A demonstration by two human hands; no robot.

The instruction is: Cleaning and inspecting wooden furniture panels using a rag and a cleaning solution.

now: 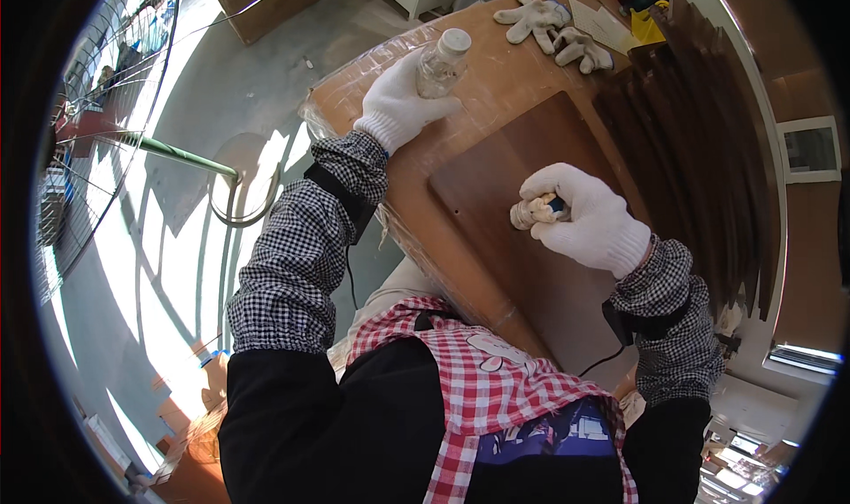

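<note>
The left hand (398, 101) is wrapped around a clear bottle (436, 72); its long axis runs away from the person, leaning a little right, with the white cap (455, 41) at the far end, beyond the grip. The right hand (584, 216) pinches a small pale bundle (537, 211) between thumb and fingers; its long axis lies nearly crosswise, the free end pointing left from this grip, above the brown board (505, 181).

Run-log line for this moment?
left hand: holds clear bottle | right hand: holds small item (kind unclear) over brown board | spare gloves: on table
</note>
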